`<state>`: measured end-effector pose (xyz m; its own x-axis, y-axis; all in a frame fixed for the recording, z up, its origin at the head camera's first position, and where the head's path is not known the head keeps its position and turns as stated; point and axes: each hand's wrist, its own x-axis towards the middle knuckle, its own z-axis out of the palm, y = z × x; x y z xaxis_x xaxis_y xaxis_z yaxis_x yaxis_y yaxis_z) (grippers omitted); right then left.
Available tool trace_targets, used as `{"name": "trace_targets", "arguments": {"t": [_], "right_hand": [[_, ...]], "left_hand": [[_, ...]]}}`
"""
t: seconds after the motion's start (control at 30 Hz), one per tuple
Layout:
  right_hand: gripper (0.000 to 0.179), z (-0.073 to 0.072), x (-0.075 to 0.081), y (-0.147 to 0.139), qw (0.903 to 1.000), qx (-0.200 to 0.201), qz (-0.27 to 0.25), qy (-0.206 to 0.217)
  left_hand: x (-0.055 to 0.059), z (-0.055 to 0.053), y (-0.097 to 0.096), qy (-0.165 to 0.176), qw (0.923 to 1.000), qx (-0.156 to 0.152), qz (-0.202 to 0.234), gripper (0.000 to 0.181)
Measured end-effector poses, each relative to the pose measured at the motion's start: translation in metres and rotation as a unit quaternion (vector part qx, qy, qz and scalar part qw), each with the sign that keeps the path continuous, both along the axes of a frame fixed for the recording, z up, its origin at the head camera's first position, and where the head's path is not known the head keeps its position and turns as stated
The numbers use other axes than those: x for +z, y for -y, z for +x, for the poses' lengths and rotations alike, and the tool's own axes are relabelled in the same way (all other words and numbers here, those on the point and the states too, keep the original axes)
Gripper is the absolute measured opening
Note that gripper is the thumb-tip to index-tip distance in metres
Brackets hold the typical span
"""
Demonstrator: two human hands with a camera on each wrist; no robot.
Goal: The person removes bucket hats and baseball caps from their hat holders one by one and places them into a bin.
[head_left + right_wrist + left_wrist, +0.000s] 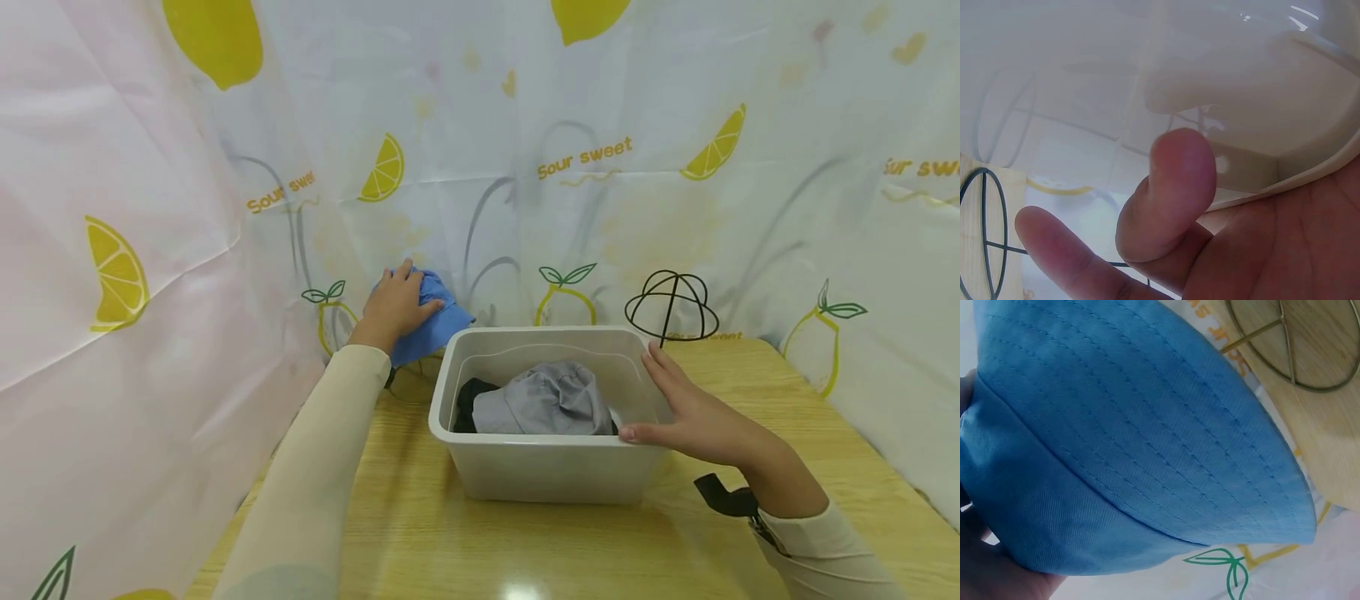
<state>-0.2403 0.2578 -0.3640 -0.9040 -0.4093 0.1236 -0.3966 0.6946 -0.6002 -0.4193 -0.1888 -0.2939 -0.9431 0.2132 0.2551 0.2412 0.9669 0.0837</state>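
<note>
A blue bucket hat (pixel 435 333) is at the back left, beside the bin. My left hand (pixel 397 307) lies over its crown and grips the fabric, with the thumb toward the right. In the left wrist view, the hat's stitched brim (pixel 1147 419) fills most of the picture and fingers show at the left edge. My right hand (pixel 697 417) rests on the right side of a white plastic bin (pixel 555 471), its thumb on the front rim and its other fingers stretched along the right rim. A grey cap (pixel 551 400) lies inside with something black (pixel 467 407).
A black wire stand (pixel 672 308) with a domed top stands behind the bin at the right. Below the blue hat, a wire ring base (pixel 1316 387) sits on the wooden table (pixel 420 533). Lemon-print fabric (pixel 450 100) hangs around the table.
</note>
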Motion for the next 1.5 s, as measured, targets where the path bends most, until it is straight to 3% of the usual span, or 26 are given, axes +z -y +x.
{"name": "trace_targets", "arguments": {"t": [0.4, 0.67, 1.07, 1.23, 1.5], "right_hand": [[0.119, 0.0, 0.0, -0.001, 1.0, 0.002, -0.004, -0.003], [0.118, 0.002, 0.001, 0.001, 0.9999, 0.006, -0.011, -0.003], [0.118, 0.002, 0.002, 0.001, 1.0, 0.004, -0.007, -0.003], [0.118, 0.002, 0.002, 0.001, 1.0, 0.003, -0.005, -0.003], [0.118, 0.002, 0.001, 0.001, 1.0, 0.002, -0.003, -0.006]], "left_hand": [[-0.003, 0.0, 0.002, -0.022, 0.9995, -0.02, -0.015, 0.079], [-0.003, 0.002, 0.001, -0.036, 0.9991, -0.024, -0.002, 0.089], [0.004, -0.002, 0.01, -0.054, 0.9963, -0.025, 0.062, 0.104], [0.01, 0.0, 0.011, -0.057, 0.9942, -0.014, 0.09, 0.106], [0.011, -0.004, 0.02, -0.08, 0.9878, 0.002, 0.133, 0.108]]}}
